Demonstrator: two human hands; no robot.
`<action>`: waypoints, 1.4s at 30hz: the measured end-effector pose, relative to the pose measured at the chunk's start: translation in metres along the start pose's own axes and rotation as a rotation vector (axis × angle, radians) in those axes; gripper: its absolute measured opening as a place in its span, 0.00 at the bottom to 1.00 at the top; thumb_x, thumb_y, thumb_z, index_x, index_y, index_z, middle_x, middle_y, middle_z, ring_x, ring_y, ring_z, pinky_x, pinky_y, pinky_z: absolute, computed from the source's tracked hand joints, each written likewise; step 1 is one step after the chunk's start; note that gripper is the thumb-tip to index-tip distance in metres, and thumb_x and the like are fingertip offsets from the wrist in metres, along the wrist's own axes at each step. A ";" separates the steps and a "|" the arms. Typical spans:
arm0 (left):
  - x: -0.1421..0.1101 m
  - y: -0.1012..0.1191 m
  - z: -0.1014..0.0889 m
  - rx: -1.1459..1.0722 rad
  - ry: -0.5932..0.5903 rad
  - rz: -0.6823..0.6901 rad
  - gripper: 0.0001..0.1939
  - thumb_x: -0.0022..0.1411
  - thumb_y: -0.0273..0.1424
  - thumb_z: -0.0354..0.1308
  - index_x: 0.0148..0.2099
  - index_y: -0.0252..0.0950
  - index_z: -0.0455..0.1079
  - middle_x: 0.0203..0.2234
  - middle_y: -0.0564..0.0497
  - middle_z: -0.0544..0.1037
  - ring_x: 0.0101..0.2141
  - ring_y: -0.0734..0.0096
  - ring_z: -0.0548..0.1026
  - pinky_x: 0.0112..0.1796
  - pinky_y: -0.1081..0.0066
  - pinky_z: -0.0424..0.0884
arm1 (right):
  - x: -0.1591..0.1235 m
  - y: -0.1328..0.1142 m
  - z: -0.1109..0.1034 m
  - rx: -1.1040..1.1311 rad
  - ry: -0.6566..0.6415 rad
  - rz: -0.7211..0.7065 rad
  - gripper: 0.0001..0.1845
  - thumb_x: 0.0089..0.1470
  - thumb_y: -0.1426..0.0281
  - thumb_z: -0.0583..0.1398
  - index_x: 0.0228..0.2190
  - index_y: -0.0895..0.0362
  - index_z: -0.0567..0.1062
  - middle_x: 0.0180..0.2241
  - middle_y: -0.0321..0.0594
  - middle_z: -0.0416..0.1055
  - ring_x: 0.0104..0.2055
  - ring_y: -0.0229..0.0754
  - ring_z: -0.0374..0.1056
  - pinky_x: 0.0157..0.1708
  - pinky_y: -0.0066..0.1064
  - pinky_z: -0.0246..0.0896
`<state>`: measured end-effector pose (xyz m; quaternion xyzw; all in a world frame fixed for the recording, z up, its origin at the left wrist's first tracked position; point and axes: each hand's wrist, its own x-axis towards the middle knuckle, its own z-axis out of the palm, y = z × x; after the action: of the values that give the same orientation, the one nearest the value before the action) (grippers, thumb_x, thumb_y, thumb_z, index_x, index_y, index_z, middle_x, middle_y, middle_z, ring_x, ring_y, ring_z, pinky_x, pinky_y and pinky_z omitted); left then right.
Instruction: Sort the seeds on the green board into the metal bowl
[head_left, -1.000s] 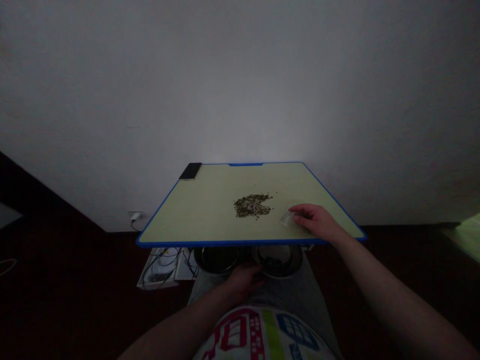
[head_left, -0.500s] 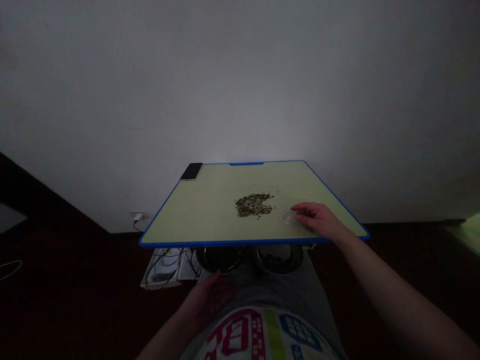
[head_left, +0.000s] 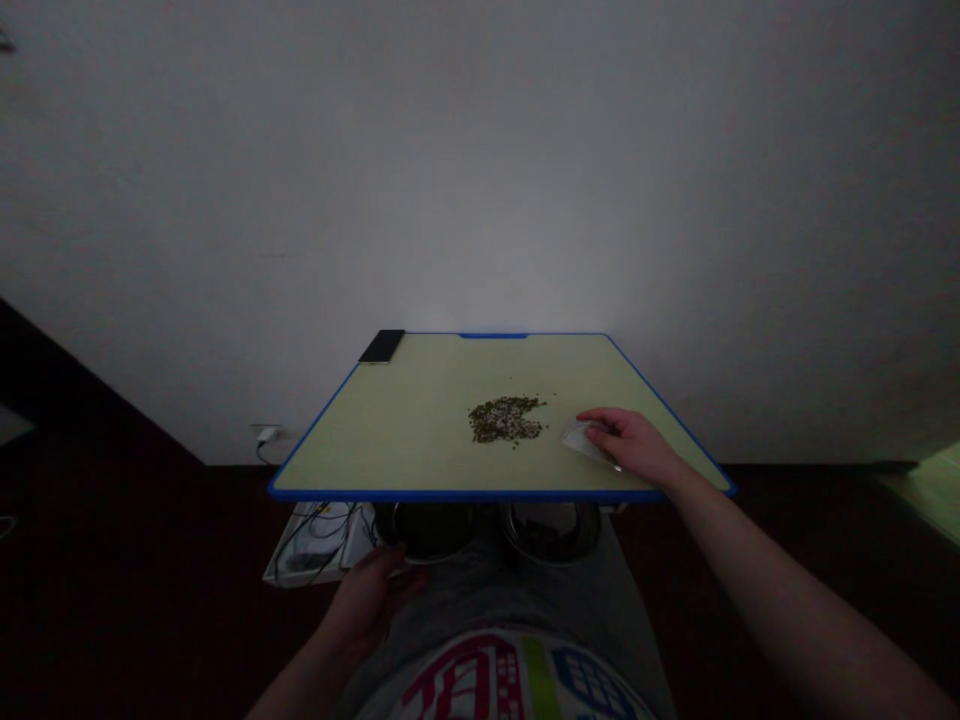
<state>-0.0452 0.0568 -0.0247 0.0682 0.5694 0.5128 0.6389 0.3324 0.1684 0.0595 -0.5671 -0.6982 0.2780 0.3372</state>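
Observation:
On the pale board [head_left: 405, 440], my right hand [head_left: 630, 440] is closed on a thin clear plastic piece [head_left: 585, 440] with a curved left edge; its exact kind does not show. Left of it lies a loose, flat heap of small brown-green grains [head_left: 506, 420], a short gap apart from the plastic piece. Below the board's near edge, my left hand [head_left: 379, 590] is at the outer left rim of a metal bowl [head_left: 431, 555]. Its fingers look apart, though dim light blurs them, and I cannot tell whether they touch the rim.
A black phone [head_left: 382, 346] lies at the board's far left corner. A second metal bowl [head_left: 551, 555], with dark bits inside, sits below the near edge. At lower left stands a white box [head_left: 307, 555] with cables, near a plug [head_left: 266, 435] on the wall.
My left hand has moved left, from the front of the left bowl to its outer side. My right hand keeps the plastic piece, which is now tilted and shows more of its face.

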 end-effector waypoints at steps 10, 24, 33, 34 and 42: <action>-0.070 -0.007 0.010 0.019 -0.097 -0.147 0.13 0.55 0.22 0.62 0.44 0.35 0.68 0.38 0.43 0.82 0.37 0.54 0.82 0.42 0.55 0.77 | 0.060 -0.008 0.011 -0.421 0.073 -0.037 0.17 0.55 0.72 0.55 0.43 0.58 0.78 0.33 0.43 0.77 0.35 0.43 0.70 0.38 0.33 0.61; -0.058 -0.033 0.013 0.055 -0.265 -0.108 0.15 0.47 0.32 0.69 0.39 0.42 0.74 0.38 0.47 0.83 0.45 0.50 0.79 0.43 0.58 0.77 | 0.081 -0.005 0.028 -0.436 0.037 -0.231 0.17 0.56 0.76 0.54 0.45 0.59 0.77 0.47 0.48 0.75 0.49 0.45 0.69 0.52 0.37 0.60; -0.056 -0.033 0.013 0.065 -0.262 -0.086 0.16 0.46 0.31 0.70 0.38 0.38 0.73 0.36 0.45 0.84 0.43 0.50 0.80 0.43 0.59 0.77 | 0.077 -0.001 0.029 -0.371 0.074 -0.286 0.16 0.56 0.76 0.54 0.43 0.59 0.77 0.42 0.47 0.75 0.45 0.45 0.69 0.49 0.36 0.61; -0.057 -0.033 0.014 0.063 -0.260 -0.086 0.16 0.46 0.30 0.70 0.39 0.37 0.73 0.37 0.45 0.84 0.43 0.50 0.80 0.43 0.59 0.77 | 0.076 0.000 0.028 -0.369 0.076 -0.280 0.16 0.55 0.77 0.54 0.43 0.59 0.77 0.42 0.47 0.75 0.44 0.45 0.69 0.48 0.36 0.61; -0.066 -0.029 0.020 0.056 -0.195 -0.078 0.13 0.47 0.27 0.69 0.36 0.35 0.72 0.34 0.45 0.84 0.40 0.51 0.81 0.41 0.59 0.78 | 0.066 0.005 0.023 -0.356 0.079 -0.239 0.16 0.54 0.76 0.55 0.43 0.60 0.78 0.40 0.46 0.76 0.40 0.43 0.69 0.44 0.34 0.61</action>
<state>-0.0012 0.0051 0.0064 0.1136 0.5208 0.4623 0.7086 0.3085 0.2338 0.0518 -0.5414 -0.7847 0.0858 0.2894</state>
